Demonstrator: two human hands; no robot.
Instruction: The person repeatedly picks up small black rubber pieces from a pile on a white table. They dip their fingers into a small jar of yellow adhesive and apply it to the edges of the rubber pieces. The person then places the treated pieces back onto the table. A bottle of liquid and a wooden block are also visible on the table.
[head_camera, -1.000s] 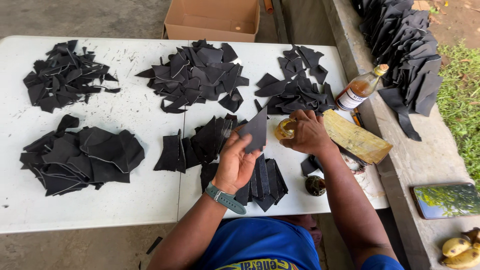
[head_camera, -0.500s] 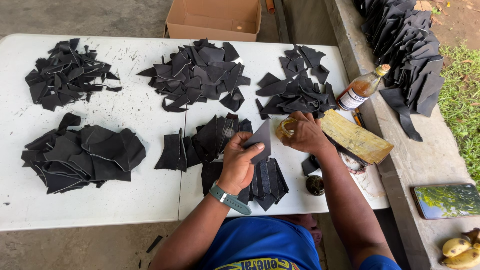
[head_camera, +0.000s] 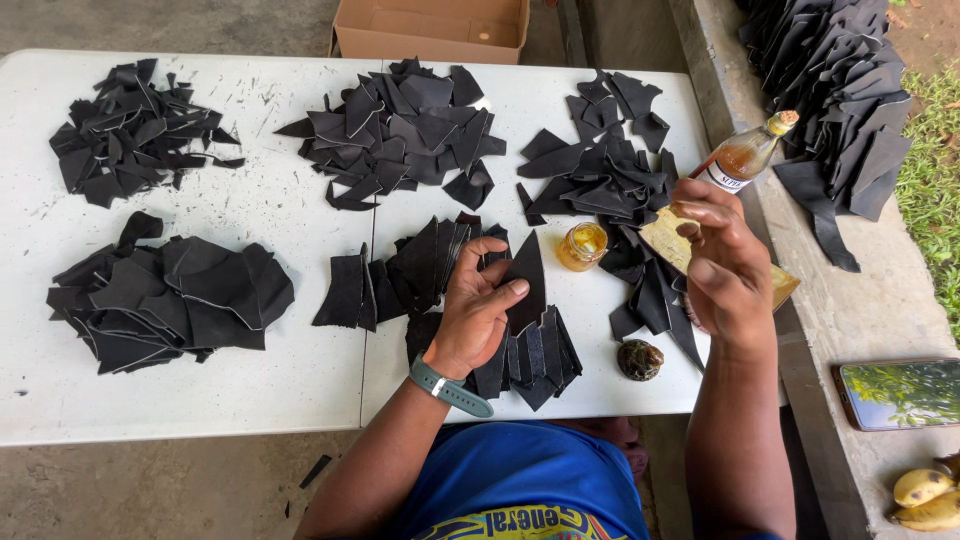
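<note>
My left hand (head_camera: 478, 312) presses a pointed black leather piece (head_camera: 527, 275) against a fanned stack of similar pieces (head_camera: 540, 350) at the table's near edge. A green watch sits on that wrist. My right hand (head_camera: 722, 262) is raised to the right of a small open jar of amber liquid (head_camera: 583, 245). Its fingers are curled, and I cannot make out whether anything is pinched between them. Behind this hand lies a yellowish block (head_camera: 668, 238).
Several piles of black leather pieces (head_camera: 400, 125) cover the white table (head_camera: 290, 370). A glass bottle of amber liquid (head_camera: 745, 158) stands at the right edge, with a dark round object (head_camera: 640, 360) nearer me. On the concrete ledge lie more leather (head_camera: 835, 90), a phone (head_camera: 900, 393) and bananas (head_camera: 925, 497). A cardboard box (head_camera: 435, 25) sits beyond the table.
My right hand has lifted off the small jar and moved right, uncovering it. My left hand has lowered the pointed piece from its upright hold toward the stack.
</note>
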